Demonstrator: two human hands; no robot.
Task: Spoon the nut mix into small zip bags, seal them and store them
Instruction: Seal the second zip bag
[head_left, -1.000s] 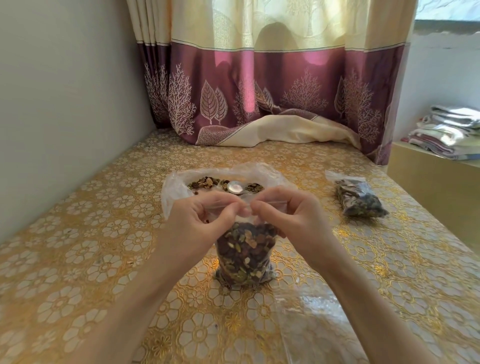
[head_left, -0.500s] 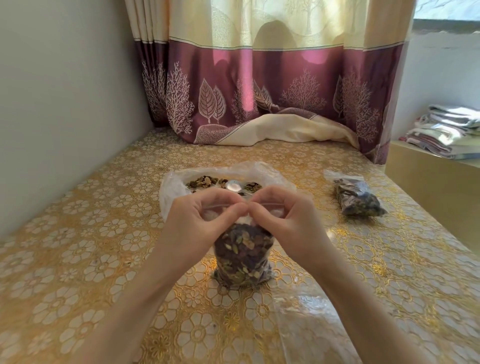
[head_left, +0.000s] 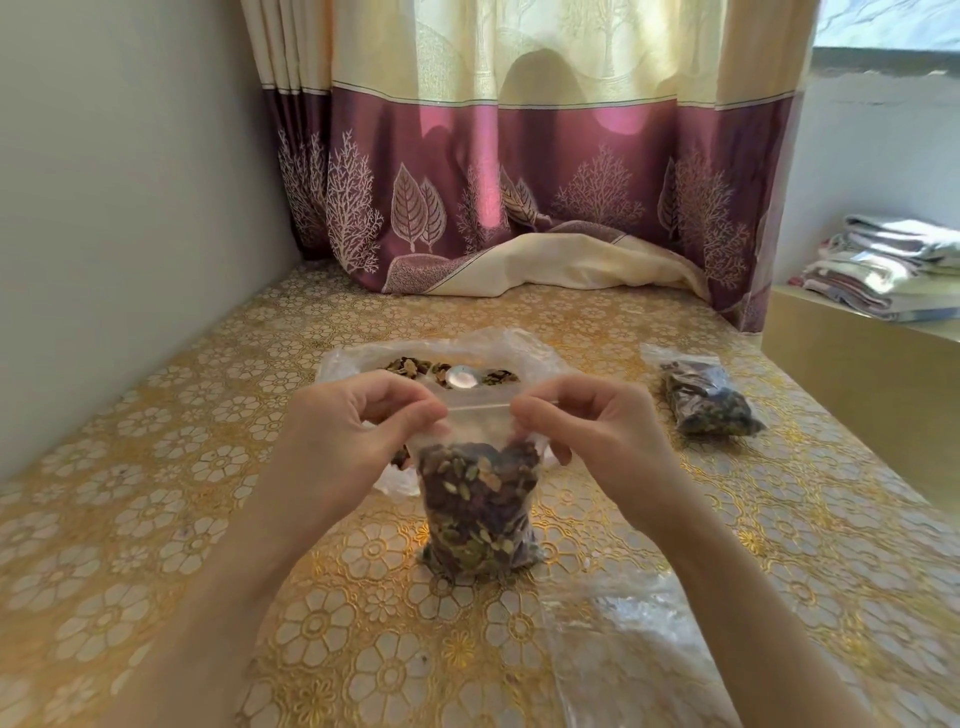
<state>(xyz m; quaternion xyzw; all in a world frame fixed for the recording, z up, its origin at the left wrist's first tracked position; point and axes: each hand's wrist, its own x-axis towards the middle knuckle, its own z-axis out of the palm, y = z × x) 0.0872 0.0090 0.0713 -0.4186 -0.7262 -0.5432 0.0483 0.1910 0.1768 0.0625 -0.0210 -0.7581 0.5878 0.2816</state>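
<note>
Gold floral oilcloth covers the desk (head_left: 156, 519), and everything for the job sits on it in front of the purple curtain (head_left: 519, 197). Farthest back is the large clear bag of nut mix (head_left: 363, 358) with the spoon (head_left: 461, 376) lying in its mouth. To the right, well apart, lies a filled zip bag (head_left: 706, 397) that looks sealed already. An empty plastic sheet or bag (head_left: 634, 634) lies near the front edge.

The small zip bag (head_left: 475, 509) stands upright at the centre, its bottom on the desk. A moment ago both hands met at the middle of its zip strip; now they have slid apart. The left hand (head_left: 353, 436) pinches the strip's left end in its grip, the right hand (head_left: 592, 431) pinches the right end, and the pressed line shows between them. I'd judge the seal is about run out to both corners, so this bag is nearly ready for storing.
</note>
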